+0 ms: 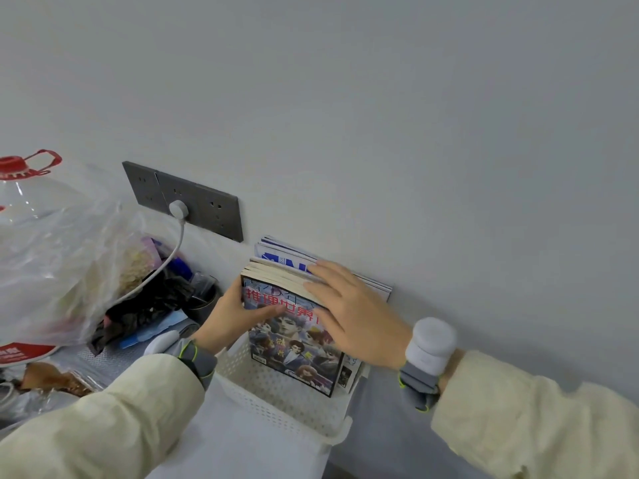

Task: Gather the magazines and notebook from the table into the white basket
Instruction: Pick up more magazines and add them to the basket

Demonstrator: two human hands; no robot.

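The thick paperback magazine with a colourful illustrated cover and red characters (294, 340) stands upright in the white perforated plastic basket (276, 392), its long axis running up and down, cover facing the near left. It sits at the far end of the basket, against the grey wall (380, 115). Both hands are on it: the left hand (231, 316) holds its left edge, thumb across the cover, and the right hand (359, 316) lies over its top right corner, fingers spread along the page edges. Each grip is a light clasp on the magazine, not a clenched fist. The two hands are equally near, so the coming push is likely straight down into the basket.

Behind it stand thinner magazines with blue-and-white covers (287, 259), leaning on the wall; at least two, the exact count unclear. One more thin printed booklet (349, 369) shows at the right of the thick magazine. I cannot pick out the notebook.

One basket rests on the bench (380, 426). Left of it lie a clear plastic bag of goods (58, 264) and a red-capped clear bottle (20, 188).
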